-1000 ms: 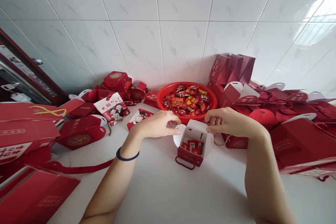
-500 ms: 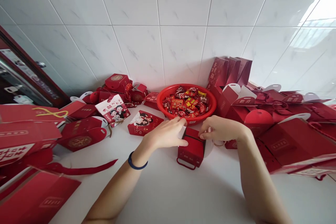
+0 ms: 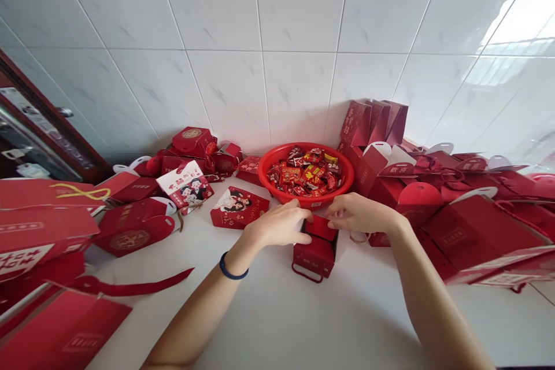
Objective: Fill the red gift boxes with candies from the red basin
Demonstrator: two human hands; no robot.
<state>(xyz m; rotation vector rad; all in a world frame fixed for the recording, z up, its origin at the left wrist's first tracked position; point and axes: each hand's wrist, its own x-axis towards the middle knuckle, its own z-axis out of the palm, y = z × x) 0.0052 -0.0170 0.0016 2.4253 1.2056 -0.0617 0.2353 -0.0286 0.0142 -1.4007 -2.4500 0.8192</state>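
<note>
A small red box [image 3: 315, 257] stands on the white table in front of the basin, its cord handle lying toward me. At its left upper edge, my left hand [image 3: 280, 225] pinches the cardboard between thumb and fingers. My right hand [image 3: 353, 212] grips the box's right upper edge, fingers bent. Part of the box top is hidden by the hands. Right behind them is a red basin [image 3: 265, 176] full of wrapped candies [image 3: 306, 170].
A red box with a printed couple [image 3: 238, 208] lies left of the basin, beside a white printed box [image 3: 186, 185]. Red boxes [image 3: 39, 219] crowd the left side, and more boxes [image 3: 477, 237] are piled on the right. A tiled wall [image 3: 299, 87] rises behind.
Both hands stay at the small box, with the left hand's fingers now closer over its top edge. The white flap seen by the left fingers is now mostly hidden. The view has shifted slightly.
</note>
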